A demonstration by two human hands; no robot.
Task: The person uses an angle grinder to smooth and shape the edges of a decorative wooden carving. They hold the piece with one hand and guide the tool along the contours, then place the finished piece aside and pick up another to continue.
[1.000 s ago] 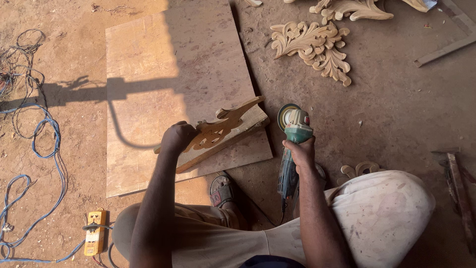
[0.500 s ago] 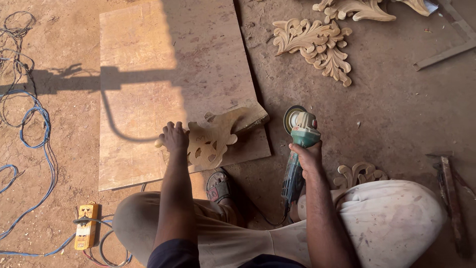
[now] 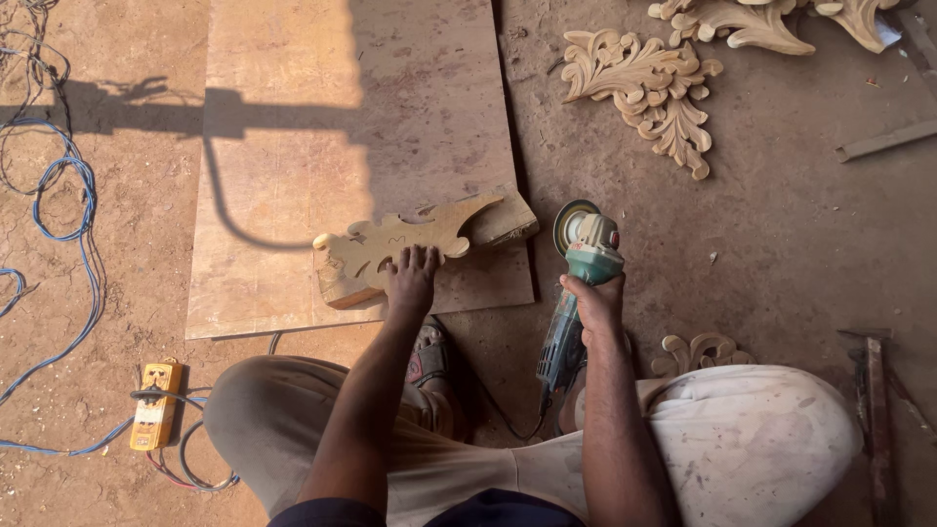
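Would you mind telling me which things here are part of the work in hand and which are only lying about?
In use:
- left hand pressing on the cut wooden ornament blank
- right hand holding the green angle grinder
- plywood board under the blank

Lying about:
- finished carved leaf pieces
- blue cable
- yellow socket box
- small carved scroll

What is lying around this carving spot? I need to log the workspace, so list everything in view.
carved wood piece: one, pale yellow, on the board
plywood board: one, tan, flat on the dirt
angle grinder: one, green and grey, right of the board
finished scroll carvings: several, pale, upper right
small carving: one, pale, by the right knee
blue cable: one, blue, left
yellow socket box: one, lower left
left hand: pressing on the carved wood piece
right hand: gripping the angle grinder
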